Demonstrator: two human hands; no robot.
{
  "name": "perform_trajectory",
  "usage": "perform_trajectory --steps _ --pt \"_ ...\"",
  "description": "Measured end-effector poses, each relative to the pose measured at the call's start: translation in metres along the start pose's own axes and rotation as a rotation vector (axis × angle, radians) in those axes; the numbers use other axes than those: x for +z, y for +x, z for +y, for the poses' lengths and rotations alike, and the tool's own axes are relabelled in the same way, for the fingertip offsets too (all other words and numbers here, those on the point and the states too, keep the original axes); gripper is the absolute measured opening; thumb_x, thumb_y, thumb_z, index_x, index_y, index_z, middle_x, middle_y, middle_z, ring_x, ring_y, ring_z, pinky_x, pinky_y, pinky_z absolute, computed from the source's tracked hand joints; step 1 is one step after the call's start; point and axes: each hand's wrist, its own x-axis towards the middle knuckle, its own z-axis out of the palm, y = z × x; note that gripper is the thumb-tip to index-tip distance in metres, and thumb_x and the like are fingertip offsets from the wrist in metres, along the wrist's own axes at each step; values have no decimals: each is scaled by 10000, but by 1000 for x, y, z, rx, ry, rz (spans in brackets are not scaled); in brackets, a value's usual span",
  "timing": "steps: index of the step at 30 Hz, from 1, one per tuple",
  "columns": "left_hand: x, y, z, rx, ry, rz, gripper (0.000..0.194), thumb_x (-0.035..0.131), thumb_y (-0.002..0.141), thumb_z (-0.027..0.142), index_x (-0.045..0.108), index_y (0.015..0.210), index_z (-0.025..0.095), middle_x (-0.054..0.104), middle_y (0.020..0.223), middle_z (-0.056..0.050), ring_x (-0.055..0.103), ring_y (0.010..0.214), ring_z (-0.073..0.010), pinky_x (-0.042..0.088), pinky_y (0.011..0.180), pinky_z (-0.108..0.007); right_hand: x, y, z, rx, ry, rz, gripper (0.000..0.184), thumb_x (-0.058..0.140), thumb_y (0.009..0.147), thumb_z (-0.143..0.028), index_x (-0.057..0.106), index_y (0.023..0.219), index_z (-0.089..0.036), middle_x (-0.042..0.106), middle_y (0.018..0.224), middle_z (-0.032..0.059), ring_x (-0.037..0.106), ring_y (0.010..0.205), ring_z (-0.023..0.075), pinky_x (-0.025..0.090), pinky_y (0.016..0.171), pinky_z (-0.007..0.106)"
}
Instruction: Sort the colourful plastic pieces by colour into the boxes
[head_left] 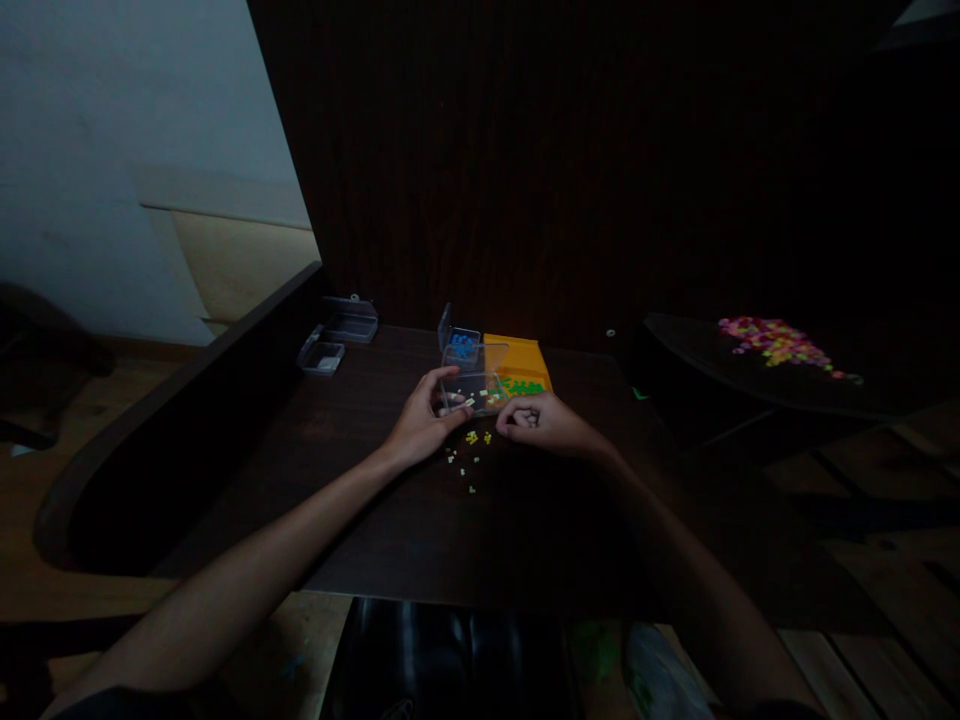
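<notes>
My left hand (431, 412) is closed on the left side of a clear plastic box (474, 382) with its lid raised. Several small pale pieces lie inside the box. At its right front corner is my right hand (541, 420), fingers curled inward; whatever they may pinch is hidden. Small yellow pieces (472, 438) and a few pale pieces (463, 472) are scattered on the dark table just in front of the box. Behind my right hand, green pieces (521, 387) lie on a yellow tray (519, 352).
Behind the held box stands a small clear box with blue pieces (463, 346). Two open clear boxes (352, 325) rest at the back left. A pile of pink and yellow pieces (780, 343) lies on a dark surface at right. A dark raised panel (187, 400) borders the left.
</notes>
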Motion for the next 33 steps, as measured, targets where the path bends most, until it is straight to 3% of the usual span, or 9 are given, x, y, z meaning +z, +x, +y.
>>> perform_trajectory --steps 5,10,17,26,33 --pt "2 -3 -2 -18 -2 -55 581 757 683 247 515 1207 182 589 1117 -100 619 904 -170 558 782 -338 -8 9 -6 -55 -9 61 239 568 810 -353 639 841 -127 361 553 -73 316 509 75 255 501 206" --pt "5 -7 -1 -29 -38 -151 572 750 699 226 501 1213 191 602 1035 -69 621 881 -152 550 744 -292 -15 23 -17 -118 -188 4 190 557 823 -277 664 875 -128 423 581 -58 369 533 82 269 536 207" --pt "6 -8 2 -36 -53 -160 572 752 687 185 509 1205 175 621 1018 -69 636 871 -151 554 744 -285 -13 35 -33 -162 -393 -64 156 576 821 -220 696 868 -134 473 584 -46 399 561 85 264 581 217" --pt "6 -9 5 -29 -84 -160 560 761 688 189 519 1193 183 626 1003 -62 636 877 -153 551 721 -266 -15 38 -37 -165 -434 -62 131 628 794 -233 679 878 -146 516 622 -30 426 588 99 265 590 219" --pt "6 -8 5 -10 -73 -162 549 753 696 208 509 1186 174 600 1106 -79 617 934 -167 547 788 -299 -11 39 -44 -162 -469 -55 140 602 828 -250 680 885 -149 555 643 -14 459 594 105 277 601 222"
